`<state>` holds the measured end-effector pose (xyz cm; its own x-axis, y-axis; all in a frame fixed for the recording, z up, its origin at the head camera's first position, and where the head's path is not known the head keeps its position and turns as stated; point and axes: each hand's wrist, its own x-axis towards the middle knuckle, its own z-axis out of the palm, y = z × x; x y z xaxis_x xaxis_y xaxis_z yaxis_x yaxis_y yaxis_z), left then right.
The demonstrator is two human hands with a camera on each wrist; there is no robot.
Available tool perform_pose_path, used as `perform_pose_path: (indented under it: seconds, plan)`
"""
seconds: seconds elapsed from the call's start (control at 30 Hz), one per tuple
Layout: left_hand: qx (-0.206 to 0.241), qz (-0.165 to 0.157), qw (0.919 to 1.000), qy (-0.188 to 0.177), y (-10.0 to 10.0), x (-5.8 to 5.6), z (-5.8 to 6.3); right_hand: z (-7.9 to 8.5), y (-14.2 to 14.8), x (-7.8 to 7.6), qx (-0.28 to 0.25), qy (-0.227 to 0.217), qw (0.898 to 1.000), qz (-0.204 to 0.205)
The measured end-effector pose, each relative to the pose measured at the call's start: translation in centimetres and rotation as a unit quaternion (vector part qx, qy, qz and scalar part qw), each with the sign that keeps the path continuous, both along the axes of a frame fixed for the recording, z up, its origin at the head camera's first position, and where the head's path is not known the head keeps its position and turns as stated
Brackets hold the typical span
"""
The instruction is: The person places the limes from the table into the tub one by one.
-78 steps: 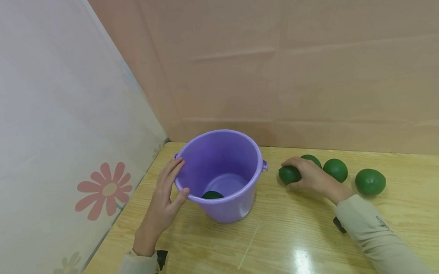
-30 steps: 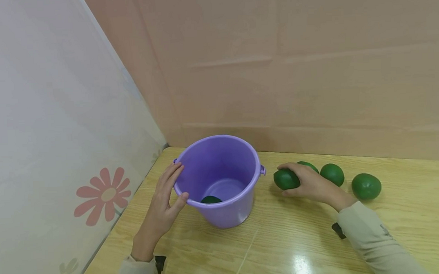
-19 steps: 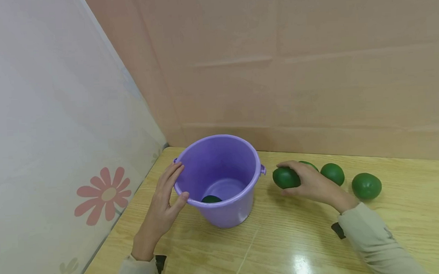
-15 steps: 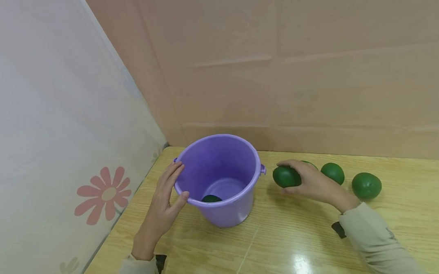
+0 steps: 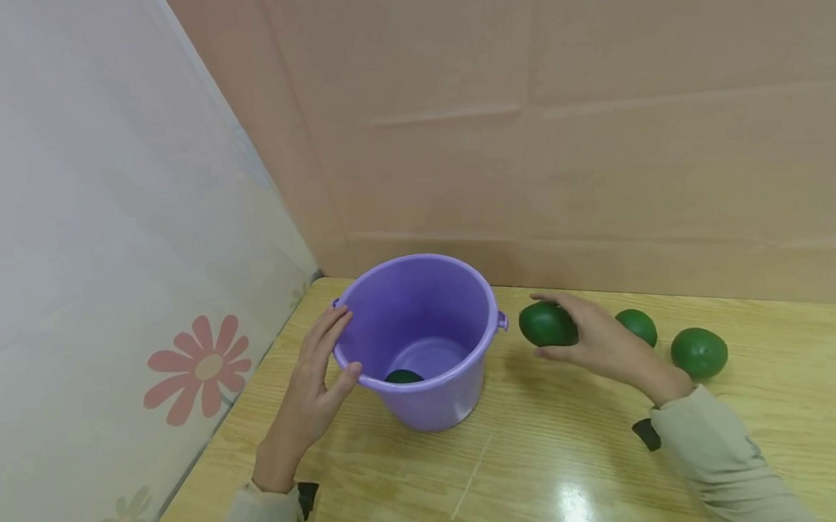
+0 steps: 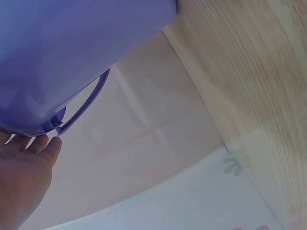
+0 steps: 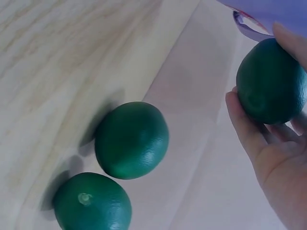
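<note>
A purple bucket (image 5: 434, 404) stands on the wooden table, one green fruit (image 5: 403, 376) partly visible at its bottom. My left hand (image 5: 315, 390) holds the bucket at its left side, fingertips over the rim and thumb at the near edge. To the right of the bucket, my right hand (image 5: 596, 339) grips a dark green, smooth, egg-shaped fruit (image 5: 547, 323) between thumb and fingers, close to the bucket's side handle lug. In the right wrist view, the gripped fruit (image 7: 268, 81) shows nearly whole, with the fingers beneath it.
Two more green fruits (image 5: 636, 327) (image 5: 699, 353) lie on the table (image 5: 532, 458) to the right, beyond the right forearm. A beige wall covering (image 5: 561, 169) borders the back edge. A pale wall (image 5: 93, 189) with flower prints runs along the left.
My right hand, gripping the fruit, has risen slightly. A fruit that showed just behind the hand before is now hidden from the head view. The left hand has stayed at the bucket's rim.
</note>
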<state>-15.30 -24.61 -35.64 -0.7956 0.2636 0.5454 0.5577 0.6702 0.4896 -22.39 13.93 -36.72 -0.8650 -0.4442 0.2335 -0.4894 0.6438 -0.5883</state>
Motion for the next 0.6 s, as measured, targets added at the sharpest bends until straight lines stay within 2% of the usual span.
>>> perform_pose_path:
  seconds: [0.37, 0.6]
  plan:
    - [-0.002, 0.003, 1.0, -0.001, 0.0, 0.0, 0.0, 1.3, -0.3, 0.7, -0.044, 0.021, 0.999, -0.022]
    - [0.0, 0.003, 1.0, -0.002, 0.0, 0.1, 0.0, 1.9, -0.7, 0.8, -0.053, 0.083, 0.995, -0.035]
